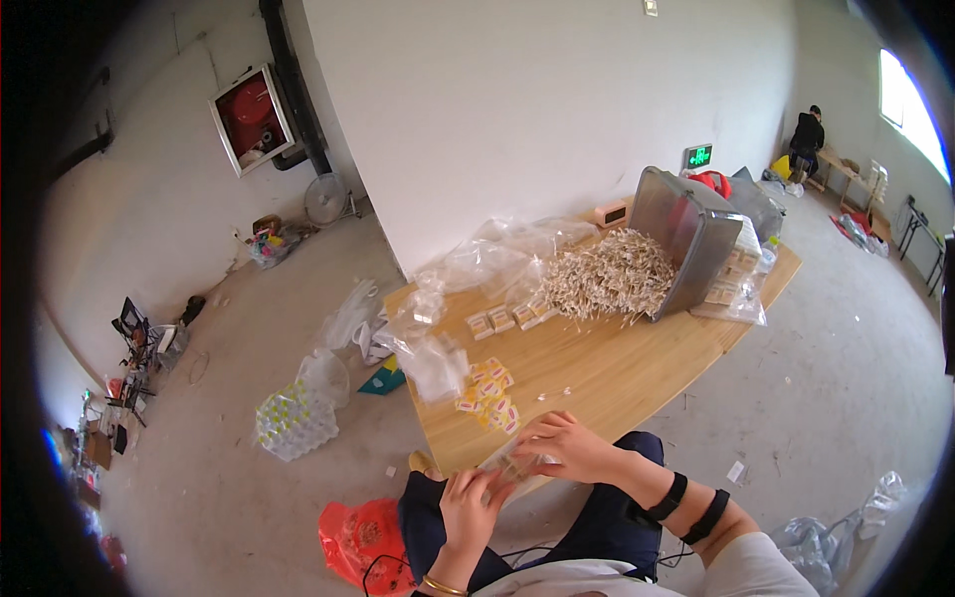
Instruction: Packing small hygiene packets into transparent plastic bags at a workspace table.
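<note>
Both hands work at the lower centre of the frame, at the near edge of the wooden surface [637, 373]. The left hand [476, 505] and the right hand [569, 445] each close their grip on a small clear bag [507, 465], held between them just over the surface edge. What the bag holds is too blurred to tell.

Just above the hands lie small yellow packets [487, 395] in a loose cluster. Further up, a pile of thin pale sticks [612, 277] spills from a tipped grey bin [686, 234]. Small tan boxes [507, 317] sit left of the sticks, with crumpled clear bags [477, 261] behind. An orange bag [360, 537] lies on the floor at lower left.
</note>
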Demonstrator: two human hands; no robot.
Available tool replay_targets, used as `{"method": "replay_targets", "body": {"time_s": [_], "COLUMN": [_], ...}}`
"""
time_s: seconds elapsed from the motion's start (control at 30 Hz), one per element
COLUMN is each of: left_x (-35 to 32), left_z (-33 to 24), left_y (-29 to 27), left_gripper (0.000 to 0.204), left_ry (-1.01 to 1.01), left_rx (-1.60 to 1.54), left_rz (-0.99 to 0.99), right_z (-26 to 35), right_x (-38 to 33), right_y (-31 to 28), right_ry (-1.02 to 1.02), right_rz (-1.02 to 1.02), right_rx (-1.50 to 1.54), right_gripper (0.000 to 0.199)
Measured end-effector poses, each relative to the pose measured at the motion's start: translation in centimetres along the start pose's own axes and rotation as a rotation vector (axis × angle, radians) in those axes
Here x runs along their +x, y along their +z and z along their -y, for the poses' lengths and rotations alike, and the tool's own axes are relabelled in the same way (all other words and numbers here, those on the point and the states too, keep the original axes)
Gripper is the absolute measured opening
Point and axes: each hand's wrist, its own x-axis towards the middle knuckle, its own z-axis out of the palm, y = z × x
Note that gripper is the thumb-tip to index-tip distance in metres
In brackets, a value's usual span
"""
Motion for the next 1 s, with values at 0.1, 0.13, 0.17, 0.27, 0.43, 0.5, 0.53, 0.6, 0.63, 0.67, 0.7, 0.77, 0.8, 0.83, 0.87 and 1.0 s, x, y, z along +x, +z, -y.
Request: {"method": "replay_targets", "body": {"time_s": [0.1,0.13,0.17,0.27,0.43,0.5,0.53,0.6,0.63,0.67,0.7,0.77,0.8,0.83,0.87,1.0], "left_x": [0.2,0.2,0.1,0.1,0.2,0.2,0.2,0.3,0.4,0.5,0.6,0.7,0.8,0.8,0.8,0.8], "left_z": [-0.3,-0.3,-0.2,0.1,0.1,0.2,0.2,0.2,0.1,0.1,0.1,0.2,0.3,0.3,0.3,0.8], "left_y": [0.0,0.0,0.2,0.5,0.6,0.8,0.8,0.8,0.8,0.7,0.7,0.7,0.6,0.6,0.6,0.8], "left_gripper": [0.027,0.027,0.025,0.022,0.02,0.017,0.017,0.015,0.015,0.014,0.013,0.013,0.013,0.013,0.013,0.011], "left_ry": [0.018,0.014,0.015,0.025,0.037,0.037,0.035,0.017,0.016,-0.009,-0.034,-0.027,-0.017,-0.017,-0.061,-0.155], "left_rx": [0.023,0.025,0.022,0.015,0.005,-0.009,-0.008,-0.041,-0.041,-0.058,-0.074,-0.073,-0.071,-0.07,-0.089,-0.127], "left_rz": [0.0,-0.001,-0.002,-0.011,-0.021,-0.026,-0.026,-0.027,-0.026,-0.023,-0.02,-0.022,-0.027,-0.027,-0.003,0.049], "right_z": [-0.3,-0.4,-0.4,-0.7,-1.1,-1.3,-1.3,-1.5,-1.6,-1.6,-1.6,-1.7,-1.9,-2.1,-2.2,-2.2], "right_x": [0.4,0.5,0.5,0.7,0.8,0.8,0.8,0.8,0.9,0.9,1.0,1.0,1.1,1.2,1.2,1.6], "right_y": [0.4,0.4,0.4,0.8,1.0,1.1,1.1,1.1,1.2,1.2,1.2,1.4,1.6,1.8,1.8,1.7], "right_ry": [-0.065,-0.071,-0.073,-0.077,-0.11,-0.118,-0.126,-0.126,-0.125,-0.125,-0.11,-0.095,-0.095,-0.096,-0.097,-0.074], "right_rz": [0.08,0.097,0.1,0.092,0.049,0.054,0.057,0.059,0.06,0.06,0.068,0.076,0.08,0.083,0.083,0.111], "right_rx": [-0.033,-0.03,-0.027,0.007,0.029,0.03,0.029,0.036,0.041,0.042,0.04,0.039,0.042,0.045,0.045,0.087], "right_gripper": [0.027,0.026,0.026,0.021,0.016,0.015,0.015,0.014,0.014,0.014,0.013,0.012,0.012,0.011,0.011,0.012]}}
